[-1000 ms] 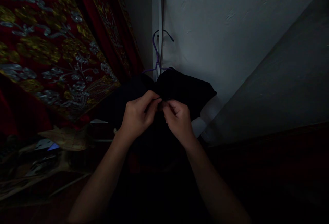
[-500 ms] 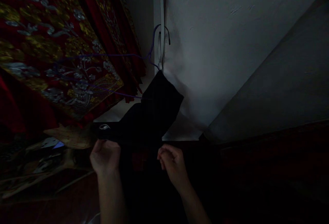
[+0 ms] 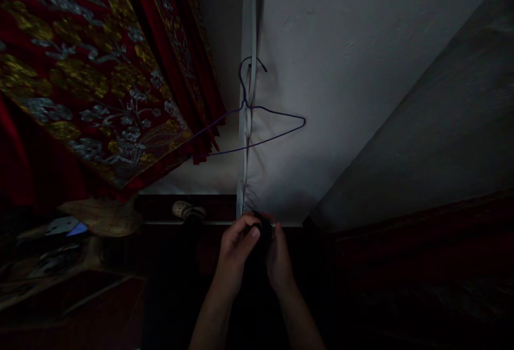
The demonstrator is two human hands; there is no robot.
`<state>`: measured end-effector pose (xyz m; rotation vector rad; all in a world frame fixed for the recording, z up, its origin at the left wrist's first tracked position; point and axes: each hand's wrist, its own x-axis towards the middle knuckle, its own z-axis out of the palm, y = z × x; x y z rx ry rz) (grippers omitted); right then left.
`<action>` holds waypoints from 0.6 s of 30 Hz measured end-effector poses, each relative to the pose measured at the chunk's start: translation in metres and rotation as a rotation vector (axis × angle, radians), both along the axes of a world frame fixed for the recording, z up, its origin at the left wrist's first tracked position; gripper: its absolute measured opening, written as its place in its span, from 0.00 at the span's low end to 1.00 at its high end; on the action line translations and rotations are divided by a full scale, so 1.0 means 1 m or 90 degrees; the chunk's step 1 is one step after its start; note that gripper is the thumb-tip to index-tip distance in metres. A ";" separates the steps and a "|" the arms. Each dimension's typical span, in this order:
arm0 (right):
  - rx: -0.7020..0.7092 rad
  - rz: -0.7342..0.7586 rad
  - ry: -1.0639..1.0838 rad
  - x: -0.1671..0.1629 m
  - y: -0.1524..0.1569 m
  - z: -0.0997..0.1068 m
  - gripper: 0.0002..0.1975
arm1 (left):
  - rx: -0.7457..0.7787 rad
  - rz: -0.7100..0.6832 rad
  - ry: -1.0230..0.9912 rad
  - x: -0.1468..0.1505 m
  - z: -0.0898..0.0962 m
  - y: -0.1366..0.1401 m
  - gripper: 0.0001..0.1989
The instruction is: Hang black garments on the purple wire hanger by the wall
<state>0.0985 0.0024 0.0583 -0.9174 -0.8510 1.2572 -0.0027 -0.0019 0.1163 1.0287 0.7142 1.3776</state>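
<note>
Bunched black cloth, apparently a garment (image 3: 264, 230), is between my two hands low in the middle of the view. My left hand (image 3: 236, 243) is closed on it with the thumb on top. Beside it, my right hand (image 3: 279, 259) grips the cloth's right side, its fingers partly hidden. How far the cloth reaches below is lost in the dark. Above my hands, a bare purple wire hanger (image 3: 277, 112) hangs by its hook in front of the white wall.
Red fabric with gold and silver embroidery (image 3: 80, 71) drapes at the left. A cable (image 3: 254, 34) runs down the wall (image 3: 321, 71). A light clog (image 3: 182, 210) lies on the floor. Wooden furniture with clutter (image 3: 100, 219) stands at lower left.
The black garment has come off the hanger and is now gathered up in my hands. My left hand has moved right, close to my right hand. The hanger has swung round.
</note>
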 end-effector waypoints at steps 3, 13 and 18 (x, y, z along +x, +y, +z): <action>-0.031 0.113 0.034 0.002 -0.005 0.012 0.34 | 0.086 0.060 0.106 -0.002 0.006 0.001 0.12; 0.143 0.423 -0.386 0.024 0.047 0.086 0.09 | 0.064 0.048 0.290 -0.067 -0.022 0.028 0.24; 0.250 0.245 -0.389 0.043 0.103 0.126 0.07 | -0.015 -0.192 0.465 -0.090 -0.056 0.026 0.20</action>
